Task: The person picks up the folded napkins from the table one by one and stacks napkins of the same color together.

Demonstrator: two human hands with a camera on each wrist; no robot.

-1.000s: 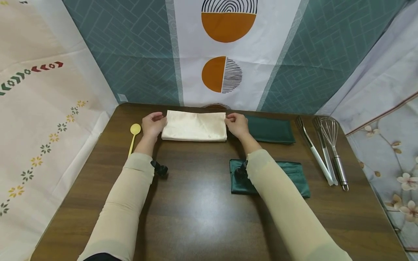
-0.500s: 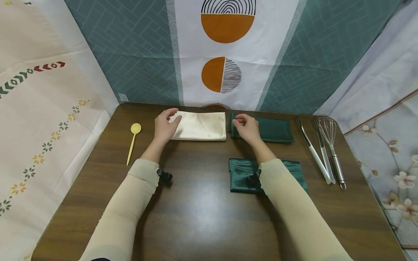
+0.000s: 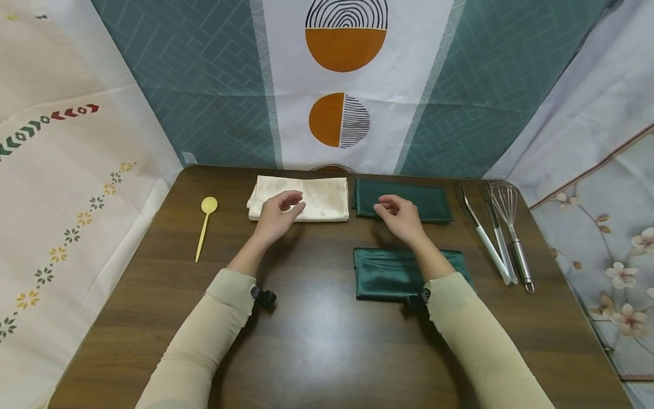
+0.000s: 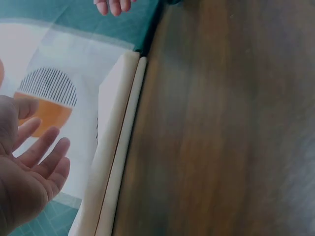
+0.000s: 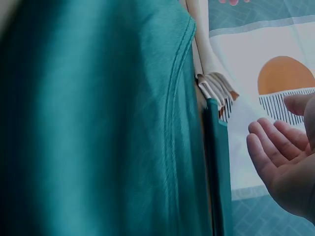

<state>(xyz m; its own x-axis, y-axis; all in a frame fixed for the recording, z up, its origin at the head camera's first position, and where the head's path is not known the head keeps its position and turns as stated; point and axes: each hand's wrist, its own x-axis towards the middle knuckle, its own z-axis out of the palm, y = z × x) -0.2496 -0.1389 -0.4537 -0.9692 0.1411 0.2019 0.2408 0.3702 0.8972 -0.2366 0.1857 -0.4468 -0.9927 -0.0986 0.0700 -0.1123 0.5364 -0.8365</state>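
A folded cream satin cloth [image 3: 327,196] lies flat near the table's back edge. My left hand [image 3: 276,218] hovers over its front left part, fingers loosely bent and holding nothing. In the left wrist view the same hand [image 4: 29,172] appears with its fingers apart, beside the cloth's layered edge [image 4: 118,132]. My right hand [image 3: 401,220], relaxed and holding nothing, is above the front of a folded dark green cloth [image 3: 424,199] right of the cream one. A second folded green cloth [image 3: 385,275] lies nearer, partly under my right forearm; it fills much of the right wrist view.
A yellow spoon [image 3: 204,224] lies on the left of the wooden table [image 3: 306,341]. At the right lie a whisk [image 3: 511,227] and two long utensils with pale handles [image 3: 493,247], their heads hard to make out. Patterned fabric [image 3: 204,85] hangs around the table.
Both hands have let go of the cream cloth's sides and drawn back toward the body. The left hand also shifted right, and the right hand moved right to the green cloth. The cloths stay put.
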